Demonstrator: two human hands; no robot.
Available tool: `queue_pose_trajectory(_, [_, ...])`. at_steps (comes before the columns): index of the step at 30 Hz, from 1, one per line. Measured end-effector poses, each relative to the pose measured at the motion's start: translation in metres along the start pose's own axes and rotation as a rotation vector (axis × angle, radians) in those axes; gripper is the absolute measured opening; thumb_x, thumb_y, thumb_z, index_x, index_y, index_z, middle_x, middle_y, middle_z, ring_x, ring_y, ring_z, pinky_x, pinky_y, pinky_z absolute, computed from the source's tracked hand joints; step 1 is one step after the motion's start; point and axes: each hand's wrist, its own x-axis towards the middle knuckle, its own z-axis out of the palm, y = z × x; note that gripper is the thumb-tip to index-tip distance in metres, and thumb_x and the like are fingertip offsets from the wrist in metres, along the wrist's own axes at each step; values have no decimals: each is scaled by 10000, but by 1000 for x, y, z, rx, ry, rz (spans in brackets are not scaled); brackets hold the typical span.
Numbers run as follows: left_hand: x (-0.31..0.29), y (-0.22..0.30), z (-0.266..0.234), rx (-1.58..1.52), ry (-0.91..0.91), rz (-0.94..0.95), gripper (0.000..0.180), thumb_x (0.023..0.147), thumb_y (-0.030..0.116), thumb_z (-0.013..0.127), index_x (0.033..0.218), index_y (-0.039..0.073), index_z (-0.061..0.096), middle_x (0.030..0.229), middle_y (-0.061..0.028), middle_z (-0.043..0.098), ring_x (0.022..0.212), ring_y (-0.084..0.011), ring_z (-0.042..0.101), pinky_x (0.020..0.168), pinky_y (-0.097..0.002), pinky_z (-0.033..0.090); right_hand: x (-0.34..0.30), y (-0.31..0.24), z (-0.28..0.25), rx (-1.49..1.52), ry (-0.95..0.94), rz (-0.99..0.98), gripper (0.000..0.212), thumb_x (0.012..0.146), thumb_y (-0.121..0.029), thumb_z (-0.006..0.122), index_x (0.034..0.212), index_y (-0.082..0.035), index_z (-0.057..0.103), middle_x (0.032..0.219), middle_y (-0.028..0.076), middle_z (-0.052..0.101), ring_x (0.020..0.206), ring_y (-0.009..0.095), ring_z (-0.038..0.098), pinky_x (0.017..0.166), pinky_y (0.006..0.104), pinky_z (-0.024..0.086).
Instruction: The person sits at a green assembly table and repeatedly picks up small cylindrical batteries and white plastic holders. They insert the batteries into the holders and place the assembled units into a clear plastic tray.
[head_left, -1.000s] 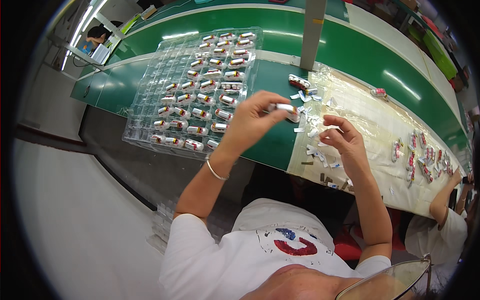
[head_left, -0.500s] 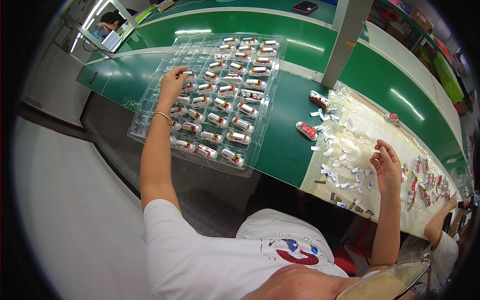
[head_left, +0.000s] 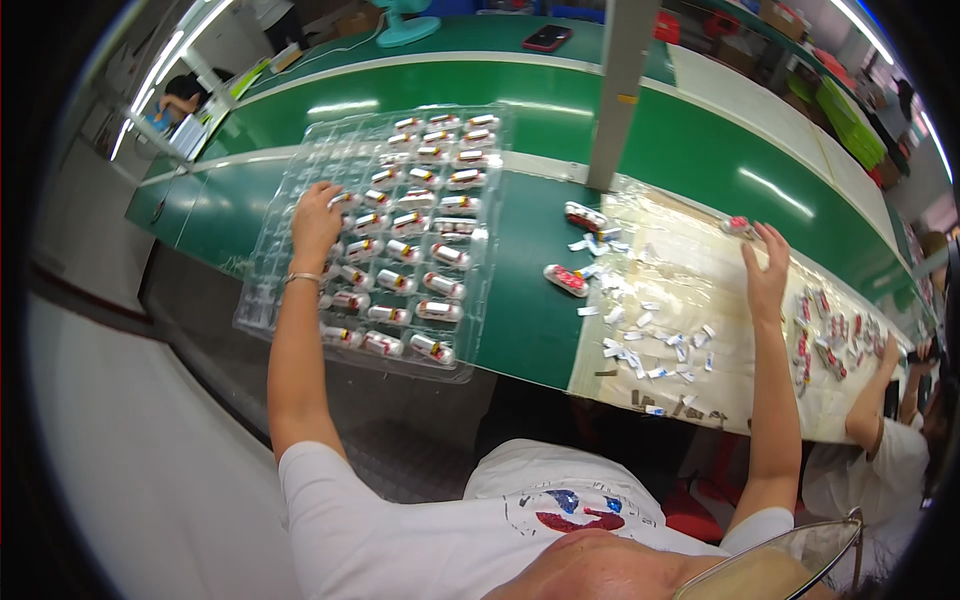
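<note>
My left hand (head_left: 317, 220) is over the clear plastic tray (head_left: 475, 340), its fingers closed on a small capsule-shaped piece (head_left: 343, 200) in one of the tray's cells. Several similar pieces, white with red, dark and yellow marks, fill the tray's middle and right columns. On the right, my right hand (head_left: 768, 270) reaches over the cream-covered part of the bench, thumb and fingers apart. Just beyond its fingertips lies a red-and-white capsule piece (head_left: 737, 226); whether they touch it I cannot tell.
Two loose pieces, one dark red and white (head_left: 585, 216) and one red (head_left: 567, 280), lie between tray and covering. Small white-and-blue paper slips (head_left: 640, 350) are scattered there. A grey post (head_left: 612, 100) rises behind. At right, a co-worker's arm (head_left: 872, 395) is beside more red pieces (head_left: 825, 330).
The whole view has shifted, with bench and tray appearing farther left. My right hand has moved away from me, up to the lone red-and-white piece, and its fingers have spread. My left hand stays at the tray.
</note>
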Motion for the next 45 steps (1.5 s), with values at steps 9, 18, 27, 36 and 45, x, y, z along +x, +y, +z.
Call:
queue_pose_trajectory(9, [-55,180,-85,-1057,-321,-139,239,903,30,615,1135,7,669,1016,-83,698,919,-143,648,824,-256,496,-3,-3,-5,58,-226,126,371,774,-115,675,1142,-80,641,1183,109,582,1122,286,545,956,380,444])
queue_pose_trajectory(18, [-98,345,-86,-1359,-673,176,221,868,-4,644,1085,-13,682,938,-99,717,893,-155,667,807,-268,503,-6,7,-6,-213,-140,96,193,802,-162,699,974,-75,693,1002,98,641,963,270,606,882,372,472])
queue_pose_trajectory(27, [-93,392,-42,-1515,-696,-41,330,934,116,614,1240,-6,592,1170,-115,645,1089,-160,602,941,-281,464,-20,-46,-24,306,-226,-12,104,849,-72,677,943,-28,667,925,88,666,829,211,645,739,316,512])
queue_pose_trajectory(36, [-86,406,-28,-1717,-804,-149,382,921,227,657,1247,32,615,1107,-83,670,984,-110,614,844,-246,488,-34,-119,-56,689,-452,-61,143,867,-44,673,1007,-16,673,947,65,670,874,148,657,773,267,537])
queue_pose_trajectory(45, [-102,388,-35,-1762,-921,-296,239,901,143,662,1062,-30,691,937,-103,713,846,-120,652,781,-257,509,-52,-141,-46,1038,-650,375,100,894,-74,657,967,-9,676,919,48,669,860,112,645,780,239,523])
